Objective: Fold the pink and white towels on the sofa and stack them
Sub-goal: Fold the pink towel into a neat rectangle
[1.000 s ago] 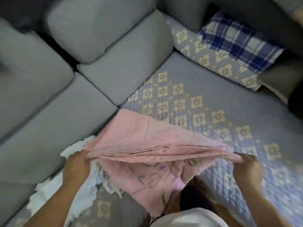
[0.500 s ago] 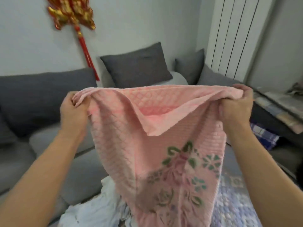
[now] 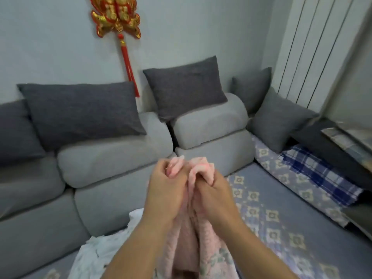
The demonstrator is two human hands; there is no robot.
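The pink towel hangs folded lengthwise in front of me, its top corners bunched together at chest height. My left hand grips one top corner and my right hand grips the other, the two hands touching side by side. Green flower print shows low on the towel. The white towel lies crumpled on the sofa seat at the lower left, partly hidden by my left forearm.
A grey corner sofa with dark cushions runs along the wall. Its seat has a blue patterned cover. A blue plaid cloth lies at the right. A red ornament hangs on the wall.
My hands lifted the pink towel off the sofa, held it spread wide, then came together so its two top corners meet. The view has tilted up towards the wall.
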